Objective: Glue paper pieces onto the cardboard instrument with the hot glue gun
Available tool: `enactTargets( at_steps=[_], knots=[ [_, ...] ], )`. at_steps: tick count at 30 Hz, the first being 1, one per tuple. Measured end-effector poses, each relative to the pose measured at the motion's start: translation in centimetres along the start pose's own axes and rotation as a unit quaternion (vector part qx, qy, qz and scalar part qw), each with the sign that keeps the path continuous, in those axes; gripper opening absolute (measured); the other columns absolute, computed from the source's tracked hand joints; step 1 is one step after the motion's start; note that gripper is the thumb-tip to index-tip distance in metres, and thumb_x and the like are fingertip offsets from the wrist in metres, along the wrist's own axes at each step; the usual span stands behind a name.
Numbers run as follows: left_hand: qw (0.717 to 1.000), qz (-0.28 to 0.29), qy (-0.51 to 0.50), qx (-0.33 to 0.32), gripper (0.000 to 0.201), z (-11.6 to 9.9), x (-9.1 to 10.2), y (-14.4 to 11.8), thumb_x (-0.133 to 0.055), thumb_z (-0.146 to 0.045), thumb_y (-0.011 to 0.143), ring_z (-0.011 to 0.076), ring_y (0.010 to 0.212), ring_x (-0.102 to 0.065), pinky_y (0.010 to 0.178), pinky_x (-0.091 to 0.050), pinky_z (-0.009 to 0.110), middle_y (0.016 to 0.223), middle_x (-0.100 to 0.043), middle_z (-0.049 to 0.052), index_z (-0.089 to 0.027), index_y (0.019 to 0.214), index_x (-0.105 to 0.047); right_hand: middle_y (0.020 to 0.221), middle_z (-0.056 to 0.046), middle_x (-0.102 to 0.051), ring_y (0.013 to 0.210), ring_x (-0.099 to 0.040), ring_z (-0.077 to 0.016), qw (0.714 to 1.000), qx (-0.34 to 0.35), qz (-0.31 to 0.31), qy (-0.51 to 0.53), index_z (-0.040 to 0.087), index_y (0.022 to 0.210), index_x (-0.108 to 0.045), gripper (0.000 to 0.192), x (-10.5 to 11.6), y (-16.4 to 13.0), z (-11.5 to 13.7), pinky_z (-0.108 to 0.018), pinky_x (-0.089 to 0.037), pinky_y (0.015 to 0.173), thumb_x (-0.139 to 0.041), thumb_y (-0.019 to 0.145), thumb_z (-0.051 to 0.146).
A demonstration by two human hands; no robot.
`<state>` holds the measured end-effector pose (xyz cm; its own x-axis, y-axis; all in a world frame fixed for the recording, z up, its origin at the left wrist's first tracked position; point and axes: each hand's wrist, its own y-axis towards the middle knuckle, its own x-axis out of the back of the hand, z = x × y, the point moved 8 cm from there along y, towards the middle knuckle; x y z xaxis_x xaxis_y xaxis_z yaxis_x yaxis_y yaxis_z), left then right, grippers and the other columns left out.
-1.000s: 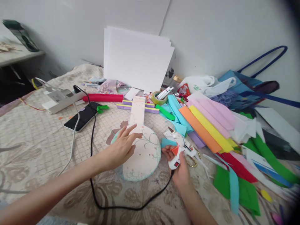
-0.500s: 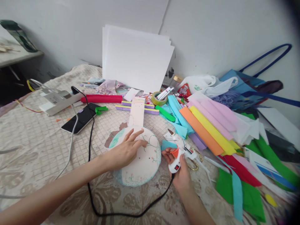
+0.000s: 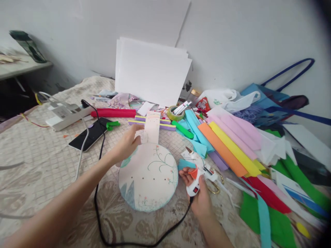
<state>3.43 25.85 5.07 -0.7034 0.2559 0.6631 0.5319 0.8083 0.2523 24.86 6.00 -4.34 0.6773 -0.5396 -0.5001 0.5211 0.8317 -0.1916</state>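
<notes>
The neck of a round, guitar-shaped paper craft (image 3: 149,170) is being pinched by the left hand (image 3: 128,142), with the fingers closed around the pale strip where it meets the round body. The craft is lying flat on a beige patterned cloth (image 3: 38,165), just in front of the person, its round face painted with thin green stems and small dots. A white glue gun (image 3: 198,174) is being gripped by the right hand (image 3: 199,196), the fingers wrapped around its handle, with the nozzle pointing away, just beside the right edge of the round body. A black cord (image 3: 99,206) is running from the gun across the cloth. Gold-handled scissors (image 3: 216,181) are lying right of the gun. Coloured foam sheets (image 3: 227,141) are being fanned out further right. White boards (image 3: 152,74) are leaning against the wall behind, and a phone (image 3: 89,133) is lying to the left, near a power strip (image 3: 64,115).
</notes>
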Motion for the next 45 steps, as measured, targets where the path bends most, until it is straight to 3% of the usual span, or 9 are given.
enactTargets(
  at_steps=[3, 5, 9, 13, 17, 23, 36, 45],
  knots=[
    [0.990, -0.053, -0.115, 0.057, 0.029, 1.8, 1.7, -2.3, -0.041, -0.025, 0.088, 0.0238, 0.119, -0.052, 0.096, -0.046, 0.044, 0.126, -0.051, 0.013, -0.018, 0.116, -0.041, 0.095, -0.005, -0.069, 0.096, -0.064, -0.0229, 1.000, 0.004, 0.004, -0.005, 0.021, 0.093, -0.069, 0.037, -0.2, 0.0, 0.2, -0.045, -0.045, 0.098, -0.062, 0.078, 0.054],
    [0.966, -0.090, -0.219, 0.107, 0.028, 3.0, 2.1, -4.5, -0.049, -0.029, 0.086, 0.0238, 0.115, -0.055, 0.096, -0.046, 0.044, 0.123, -0.054, 0.012, -0.019, 0.112, -0.044, 0.096, -0.006, -0.069, 0.097, -0.064, -0.0236, 1.000, 0.006, 0.004, -0.008, 0.021, 0.092, -0.068, 0.036, -0.4, 0.0, 0.2, -0.046, -0.044, 0.098, -0.063, 0.077, 0.054],
    [0.920, -0.126, -0.319, 0.188, 0.029, 4.1, 0.9, -8.7, -0.054, -0.033, 0.086, 0.0234, 0.112, -0.058, 0.100, -0.043, 0.045, 0.122, -0.059, 0.009, -0.020, 0.111, -0.048, 0.100, -0.006, -0.069, 0.103, -0.063, -0.0243, 1.000, 0.006, -0.006, -0.013, 0.021, 0.092, -0.068, 0.036, -0.6, -0.1, 0.2, -0.046, -0.042, 0.101, -0.061, 0.078, 0.054],
    [0.905, -0.135, -0.355, 0.193, 0.031, 4.0, -0.5, -10.5, -0.055, -0.033, 0.086, 0.0223, 0.117, -0.055, 0.106, -0.037, 0.045, 0.124, -0.060, 0.009, -0.021, 0.115, -0.049, 0.107, -0.006, -0.069, 0.110, -0.060, -0.0229, 1.000, 0.008, 0.002, -0.016, 0.023, 0.097, -0.067, 0.037, -0.9, -0.3, 0.3, -0.044, -0.040, 0.104, -0.060, 0.080, 0.054],
    [0.897, -0.153, -0.372, 0.181, 0.030, 3.9, -0.7, -10.7, -0.056, -0.031, 0.086, 0.0224, 0.118, -0.054, 0.108, -0.036, 0.046, 0.125, -0.059, 0.009, -0.021, 0.113, -0.050, 0.107, -0.005, -0.069, 0.109, -0.060, -0.0222, 1.000, 0.009, 0.010, -0.006, 0.023, 0.099, -0.067, 0.037, -1.1, -0.3, 0.3, -0.043, -0.040, 0.105, -0.060, 0.080, 0.053],
    [0.899, -0.155, -0.369, 0.179, 0.029, 3.7, -0.6, -10.8, -0.058, -0.029, 0.084, 0.0224, 0.119, -0.053, 0.109, -0.034, 0.045, 0.124, -0.059, 0.008, -0.020, 0.111, -0.053, 0.104, -0.006, -0.069, 0.105, -0.062, -0.0244, 1.000, 0.021, 0.019, -0.009, 0.022, 0.098, -0.067, 0.038, -1.2, -0.2, 0.6, -0.049, -0.041, 0.102, -0.062, 0.078, 0.053],
    [0.916, -0.109, -0.359, 0.143, 0.037, 2.2, -0.5, -10.7, -0.064, -0.030, 0.081, 0.0233, 0.123, -0.049, 0.110, -0.034, 0.045, 0.128, -0.054, 0.009, -0.021, 0.114, -0.049, 0.105, -0.006, -0.069, 0.106, -0.062, -0.0236, 0.999, 0.018, 0.020, -0.020, 0.022, 0.097, -0.067, 0.036, -1.0, -0.2, 0.4, -0.046, -0.041, 0.102, -0.058, 0.080, 0.054],
    [0.956, -0.041, -0.274, 0.102, 0.065, 2.6, -1.6, -10.9, -0.071, -0.026, 0.074, 0.0265, 0.130, -0.040, 0.111, -0.029, 0.049, 0.140, -0.042, 0.010, -0.024, 0.130, -0.038, 0.103, -0.007, -0.069, 0.103, -0.062, -0.0241, 1.000, 0.016, 0.015, -0.012, 0.022, 0.095, -0.066, 0.036, -1.1, -0.3, 0.5, -0.048, -0.041, 0.102, -0.060, 0.079, 0.054]
  ],
)
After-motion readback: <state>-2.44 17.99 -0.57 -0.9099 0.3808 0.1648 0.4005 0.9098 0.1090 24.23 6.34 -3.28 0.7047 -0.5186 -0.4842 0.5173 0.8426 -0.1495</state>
